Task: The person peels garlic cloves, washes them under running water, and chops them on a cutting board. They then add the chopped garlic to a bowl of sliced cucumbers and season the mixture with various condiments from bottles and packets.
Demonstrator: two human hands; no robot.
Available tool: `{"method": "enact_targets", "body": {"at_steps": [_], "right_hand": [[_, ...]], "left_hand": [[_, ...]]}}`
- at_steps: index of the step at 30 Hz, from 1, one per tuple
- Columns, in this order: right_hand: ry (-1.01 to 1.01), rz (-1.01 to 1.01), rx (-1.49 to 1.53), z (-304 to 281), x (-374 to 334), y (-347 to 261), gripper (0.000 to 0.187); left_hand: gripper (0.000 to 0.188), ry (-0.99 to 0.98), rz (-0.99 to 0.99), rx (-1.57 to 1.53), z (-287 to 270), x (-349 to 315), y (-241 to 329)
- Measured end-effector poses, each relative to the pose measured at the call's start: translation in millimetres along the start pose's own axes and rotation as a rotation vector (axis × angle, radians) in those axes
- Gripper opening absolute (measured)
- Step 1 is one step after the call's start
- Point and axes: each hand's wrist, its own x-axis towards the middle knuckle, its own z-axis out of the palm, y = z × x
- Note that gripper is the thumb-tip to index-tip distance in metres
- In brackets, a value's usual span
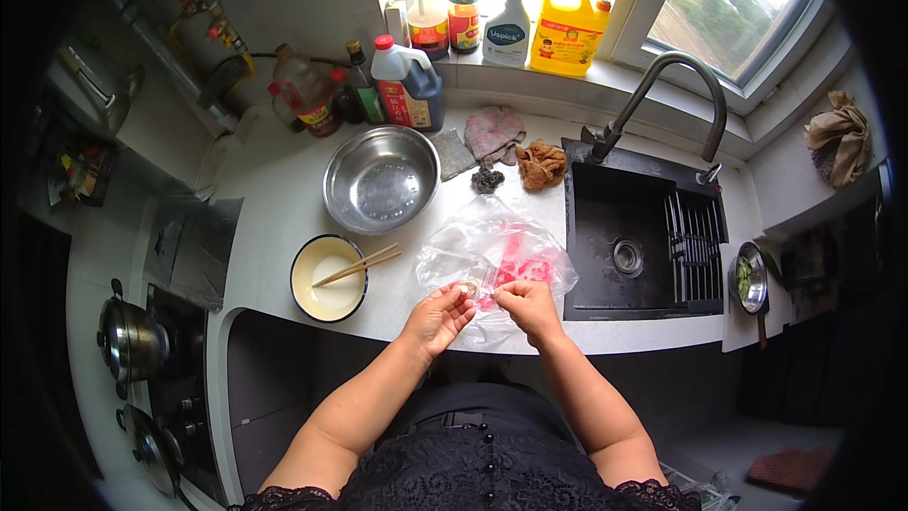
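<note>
Over the counter's front edge, my left hand (441, 318) pinches a small pale piece (468, 290) between thumb and fingertips. What kind of thing it is, I cannot make out. Just right of it, my right hand (530, 308) is closed, thumb against bent fingers; what it may hold is too small to tell. Beneath and behind both hands, a clear plastic bag (454, 244) with red print lies spread out. To the left stands a cream bowl (305, 289) with a dark rim, holding something whitish, and a pair of chopsticks (364, 266) rests across its rim.
A steel basin (378, 180) sits behind the bowl. Cloths (542, 166) and a dark scourer (487, 179) lie farther back. A black sink (605, 227) with a tap (653, 85) is right; bottles (407, 85) line the back. Pots (132, 341) stand on the stove, far left.
</note>
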Motion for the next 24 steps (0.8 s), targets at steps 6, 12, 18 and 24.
{"method": "enact_targets", "body": {"at_steps": [6, 12, 18, 24], "right_hand": [[0.209, -0.13, -0.281, 4, 29, 25, 0.019], [0.173, -0.275, -0.271, 9, 23, 15, 0.022], [0.122, -0.368, -0.225, 10, 14, 10, 0.018], [-0.01, -0.296, -0.154, 5, 9, 11, 0.022]], "left_hand": [[0.015, -0.017, -0.032, -0.047, 2, 3, -3], [0.016, -0.036, 0.007, 0.024, 9, -1, -2], [0.023, -0.031, 0.035, 0.096, 8, 3, -3], [0.02, 0.041, 0.168, 0.409, 23, -1, -7]]}}
